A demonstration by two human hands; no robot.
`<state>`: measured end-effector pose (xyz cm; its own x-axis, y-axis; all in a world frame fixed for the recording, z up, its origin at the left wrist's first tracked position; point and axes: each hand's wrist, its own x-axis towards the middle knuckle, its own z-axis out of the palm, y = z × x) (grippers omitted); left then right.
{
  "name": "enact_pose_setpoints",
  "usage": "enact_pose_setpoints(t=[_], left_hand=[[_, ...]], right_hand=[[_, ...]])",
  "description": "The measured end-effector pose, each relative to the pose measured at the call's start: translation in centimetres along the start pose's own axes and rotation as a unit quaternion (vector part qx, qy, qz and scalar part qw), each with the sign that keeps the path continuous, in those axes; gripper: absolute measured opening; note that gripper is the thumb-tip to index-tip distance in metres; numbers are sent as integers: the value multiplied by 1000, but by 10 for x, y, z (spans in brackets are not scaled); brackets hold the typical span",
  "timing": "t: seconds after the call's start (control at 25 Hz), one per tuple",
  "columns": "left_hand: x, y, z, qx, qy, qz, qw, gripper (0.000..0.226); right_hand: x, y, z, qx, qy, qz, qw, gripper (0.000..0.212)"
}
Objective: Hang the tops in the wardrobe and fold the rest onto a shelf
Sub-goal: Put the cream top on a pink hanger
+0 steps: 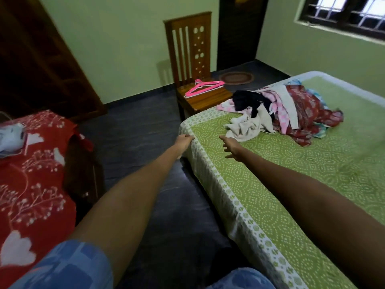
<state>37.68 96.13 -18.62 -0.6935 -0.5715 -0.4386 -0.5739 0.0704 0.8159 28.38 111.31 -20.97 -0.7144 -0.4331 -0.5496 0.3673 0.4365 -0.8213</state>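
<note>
At bed corner, left hand (184, 140) pinches green sheet (270, 184) edge; right hand (231, 148) fingers spread, holding nothing, near clothes pile (287, 111).

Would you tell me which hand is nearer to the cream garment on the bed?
Right. The right hand reaches over the bedsheet just short of the cream garment; the left hand grips the sheet's corner, farther away.

Both arms reach straight forward, bare below short blue sleeves. The left hand (184, 140) curls its fingers closed (pinching cloth), while the right hand (231, 148) spreads open, fingers extended.
</note>
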Motion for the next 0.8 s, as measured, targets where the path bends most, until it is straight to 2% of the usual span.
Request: enact_pose_setpoints(t=[0.12,0.28,0.4,0.56,0.68,0.8], left_hand=[[76,29,18,11,-40,6,999,20],[172,75,42,59,-84,5,995,14],[238,122,58,80,-116,17,990,6],[315,175,84,90,-157,32,983,17],[374,201,109,133,-187,31,973,6],[437,218,141,179,-221,42,958,21]], right_hand=[[69,-16,-20,15,40,17,999,65],[164,-52,-50,48,61,27,997,49],[228,-86,-80,63,85,48,993,60],[291,-119,-114,94,123,60,986,54],[341,-130,-134,110,146,84,979,53],[390,-133,-152,142,186,101,967,50]])
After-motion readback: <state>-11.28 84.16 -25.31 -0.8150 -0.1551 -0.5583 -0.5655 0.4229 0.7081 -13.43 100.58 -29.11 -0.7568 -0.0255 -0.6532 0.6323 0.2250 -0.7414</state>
